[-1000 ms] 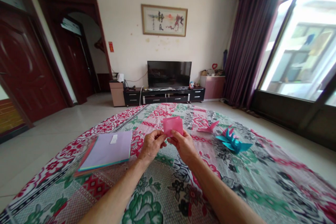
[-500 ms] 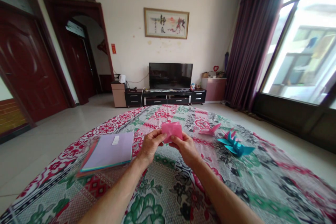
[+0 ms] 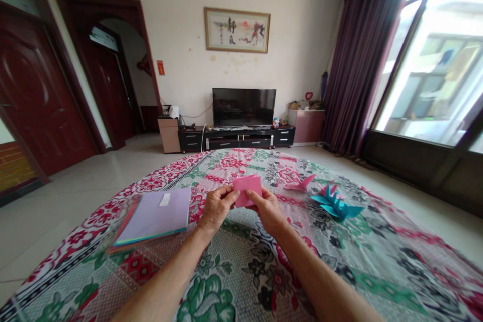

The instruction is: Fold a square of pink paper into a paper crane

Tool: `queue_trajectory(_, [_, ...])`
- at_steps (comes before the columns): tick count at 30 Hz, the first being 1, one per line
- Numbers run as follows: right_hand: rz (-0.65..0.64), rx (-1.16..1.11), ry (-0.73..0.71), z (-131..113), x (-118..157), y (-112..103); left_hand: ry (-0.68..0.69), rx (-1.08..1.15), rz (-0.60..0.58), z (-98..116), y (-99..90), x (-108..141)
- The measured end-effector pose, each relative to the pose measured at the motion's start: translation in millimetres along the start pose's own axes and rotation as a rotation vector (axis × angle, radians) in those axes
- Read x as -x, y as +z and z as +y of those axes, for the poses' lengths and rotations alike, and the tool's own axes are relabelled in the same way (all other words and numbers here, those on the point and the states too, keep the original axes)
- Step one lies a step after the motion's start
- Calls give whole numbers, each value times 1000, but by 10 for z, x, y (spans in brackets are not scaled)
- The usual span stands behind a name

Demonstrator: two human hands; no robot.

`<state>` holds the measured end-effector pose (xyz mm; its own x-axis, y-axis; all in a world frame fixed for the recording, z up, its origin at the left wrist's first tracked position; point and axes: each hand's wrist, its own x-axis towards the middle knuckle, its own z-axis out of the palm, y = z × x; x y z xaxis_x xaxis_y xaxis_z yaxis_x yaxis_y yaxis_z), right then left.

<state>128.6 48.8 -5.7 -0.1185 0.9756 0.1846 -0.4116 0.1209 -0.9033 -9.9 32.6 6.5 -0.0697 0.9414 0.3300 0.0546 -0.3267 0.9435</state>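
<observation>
1. Covering the lower half of the frame, a floral fabric tablecloth in red, green, grey and white (image 3: 207,292) lies under everything on the table.
2. A flat stack of coloured paper sheets, lilac on top (image 3: 154,221), sits left of centre.
3. Teal folded-paper shapes with pointed tips (image 3: 339,209) rest right of centre.
4. The bare left hand (image 3: 217,207), mid-frame, has thumb and fingers clamped on the pink paper's left edge.
5. The bare right hand (image 3: 268,209), just beside it, grips the right side, thumb pressed on the front.
6. The small, roughly square packet of folded pink paper (image 3: 246,185) is held upright between both hands, at the frame's centre, below the middle.
7. A pointed pink folded-paper shape (image 3: 302,184) lies to its right.
8. A small white slip (image 3: 165,199) lies on the lilac sheet.
</observation>
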Motion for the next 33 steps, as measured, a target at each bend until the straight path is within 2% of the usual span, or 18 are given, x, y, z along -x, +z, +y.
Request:
queue_trajectory(7, [-2,23,8,26,-14,-4,3,34,2,58,-10,5])
queue_trajectory(13, [-19,74,17,38,-16,-5,-6,53,70,76,-11,-18])
queue_trajectory(19, [-7,53,-11,17,-21,-9,-27,115,45,48,-21,-5])
queue_trajectory(23, [-14,193,-93,-68,17,-8,18,38,-4,56,-60,10])
queue_trajectory(28, [-91,462,-228,-101,43,-71,100,-66,-108,88,-111,21])
queue_trajectory(33, [-163,611,-238,-17,30,-132,138,-125,-140,65,-111,20])
